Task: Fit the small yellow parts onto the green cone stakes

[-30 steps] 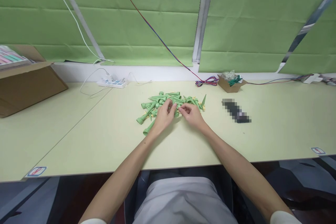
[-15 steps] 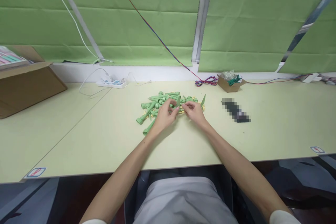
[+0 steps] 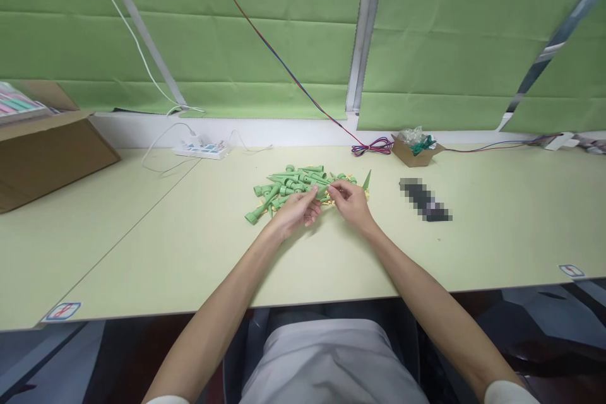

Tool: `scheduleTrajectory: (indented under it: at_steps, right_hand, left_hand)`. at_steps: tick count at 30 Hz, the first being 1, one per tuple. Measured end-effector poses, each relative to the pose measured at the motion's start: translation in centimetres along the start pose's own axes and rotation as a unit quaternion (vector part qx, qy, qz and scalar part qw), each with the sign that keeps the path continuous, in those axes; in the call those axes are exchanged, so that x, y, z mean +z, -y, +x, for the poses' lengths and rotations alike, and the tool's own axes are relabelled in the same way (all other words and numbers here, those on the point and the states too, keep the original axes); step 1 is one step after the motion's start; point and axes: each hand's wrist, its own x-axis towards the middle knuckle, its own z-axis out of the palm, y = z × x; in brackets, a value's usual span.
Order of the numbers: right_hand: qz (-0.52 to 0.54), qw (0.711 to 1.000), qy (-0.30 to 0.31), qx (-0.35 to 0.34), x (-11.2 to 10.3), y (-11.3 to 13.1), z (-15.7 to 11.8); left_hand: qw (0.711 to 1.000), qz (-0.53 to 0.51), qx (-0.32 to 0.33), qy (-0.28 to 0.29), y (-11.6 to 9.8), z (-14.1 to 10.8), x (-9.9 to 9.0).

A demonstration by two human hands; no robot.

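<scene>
A pile of green cone-shaped plastic pieces [image 3: 269, 194], with small yellow bits among them, lies on the pale table. At its near edge my left hand [image 3: 298, 209] holds a green cone [image 3: 322, 191] between thumb and fingers, the cone pointing right. My right hand [image 3: 349, 203] is pinched at the cone's right end; whatever sits between its fingertips is too small to make out. Another green cone [image 3: 367, 180] stands upright just beyond my right hand.
A cardboard box [image 3: 52, 158] stands at the far left, near a white power strip [image 3: 202, 150]. Behind on the right are coiled wires [image 3: 372, 146] and a small open carton [image 3: 413, 154]. A blurred dark object [image 3: 425, 200] lies nearer.
My left hand has turned palm up and moved slightly down, tilting the cone from upright to nearly flat. My right hand has barely moved.
</scene>
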Motion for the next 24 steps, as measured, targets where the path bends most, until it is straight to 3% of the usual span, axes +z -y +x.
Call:
scheduleTrajectory:
  at_steps: [9, 14, 18, 24]
  right_hand:
    - [0.0, 1.0, 0.004, 0.018, 0.0, 0.0, 0.1]
    - [0.007, 0.999, 0.016, 0.035, 0.0, 0.2, 0.2]
    - [0.03, 0.998, 0.015, 0.056, 0.0, 0.0, 0.4]
    - [0.076, 0.991, 0.017, 0.109, -0.2, -0.6, 0.6]
  left_hand:
    - [0.999, 0.009, 0.041, 0.021, 0.1, -0.1, -0.2]
    - [0.99, 0.067, 0.119, 0.024, 0.4, -0.1, -0.1]
    - [0.967, 0.175, 0.183, -0.021, 0.6, -0.1, 0.0]
    - [0.904, 0.329, 0.267, -0.057, 1.0, 0.0, -0.2]
